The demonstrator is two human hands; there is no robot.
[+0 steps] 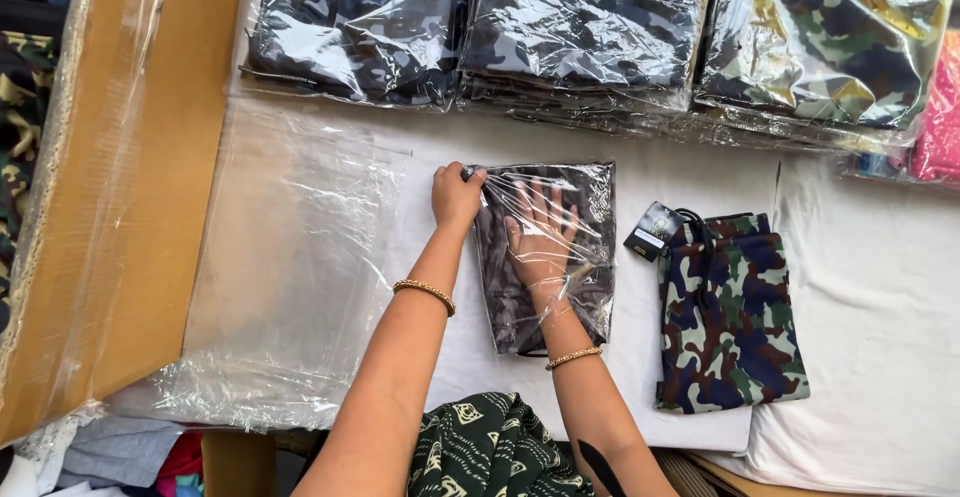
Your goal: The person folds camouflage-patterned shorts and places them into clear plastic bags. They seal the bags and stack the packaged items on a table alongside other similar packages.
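A dark camouflage garment (pixel 515 302) lies partly inside a clear plastic bag (pixel 590 192) on the white table cover. My right hand (pixel 540 235) is pushed inside the bag, fingers spread flat on the garment. At the bag's top left corner my left hand (pixel 455 195) pinches the plastic. Both wrists wear gold bangles. A second folded camouflage garment (pixel 725 312) in blue, green and cream, with a black tag (pixel 650 232), lies just to the right, unbagged.
Stacks of bagged camouflage garments (pixel 590 27) line the far edge. A pile of empty clear bags (pixel 300 257) lies at the left, beside a cardboard box (pixel 130 157). A pink bagged item (pixel 940 117) sits at the far right.
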